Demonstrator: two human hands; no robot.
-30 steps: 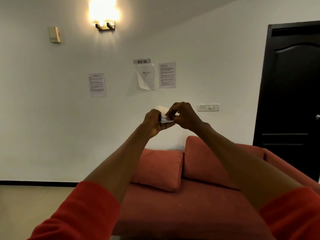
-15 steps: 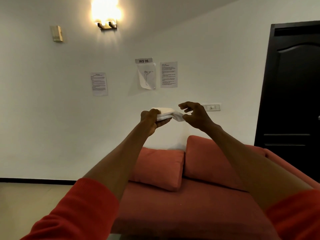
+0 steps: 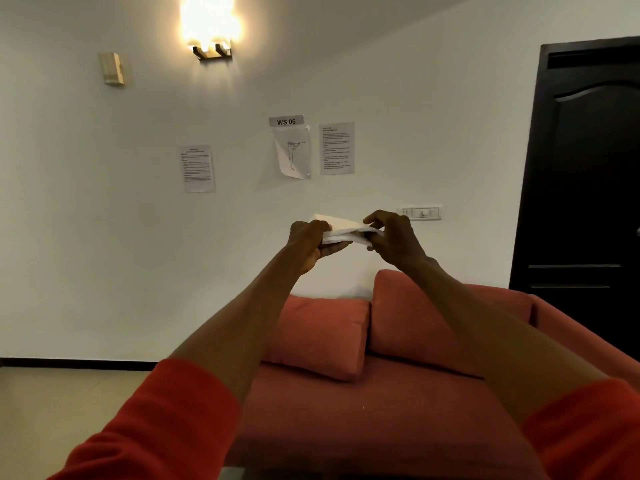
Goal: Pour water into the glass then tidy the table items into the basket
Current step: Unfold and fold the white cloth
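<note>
Both hands raised at arm's length, centre of frame, against the white wall. Left hand (image 3: 310, 242) grips one end of a folded white tissue (image 3: 343, 227), thumb on top, fingers curled beneath. Right hand (image 3: 394, 237) pinches the other end, fingertips closed on the edge. Hands close together, joined only by the tissue, which lies roughly flat between them in several layers. Could be a paper napkin or a thin cloth; hard to tell from here.

Orange sleeves pushed back on both forearms, lower corners of frame.

Below the hands: an orange sofa (image 3: 398, 410) with two cushions against the wall. Above: a "WS 06" label (image 3: 286, 121), a line drawing and two printed sheets taped up. Wall lamp (image 3: 211, 32) lit, upper centre. Switch plate (image 3: 420, 213) just right of the right hand. Dark door (image 3: 585, 188) at the right edge.

No glass, water vessel, basket or counter in view, so the pouring cannot be judged.

Judgement: this looks like the tidying step, the tissue being folded or squared up before it goes away. Next move calls for finishing the fold, dropping the gaze to find the basket, and passing the tissue to one hand to lower it in.
</note>
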